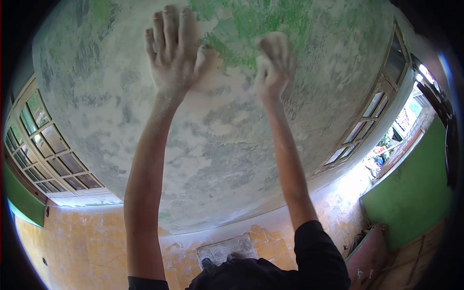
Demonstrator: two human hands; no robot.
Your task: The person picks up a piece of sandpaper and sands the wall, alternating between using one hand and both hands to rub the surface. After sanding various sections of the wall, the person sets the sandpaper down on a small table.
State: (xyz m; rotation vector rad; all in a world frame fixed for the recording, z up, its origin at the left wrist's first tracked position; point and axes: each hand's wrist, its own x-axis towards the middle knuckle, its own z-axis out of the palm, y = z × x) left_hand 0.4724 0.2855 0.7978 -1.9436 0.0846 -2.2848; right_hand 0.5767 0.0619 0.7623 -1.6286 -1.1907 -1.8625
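Observation:
Both arms reach up to a wall with patchy grey-white plaster and worn green paint. My left hand lies flat on the wall at the upper left, fingers spread, its skin dusted white. To its right, my right hand is against the green patch, with its fingers bent and blurred by motion. Whether it grips something small, and what, cannot be made out.
At left stands a paned door or window. Windows line the right side, near a bright opening and a green wall. Below are a yellow tiled floor, a grey mat and a reddish panel.

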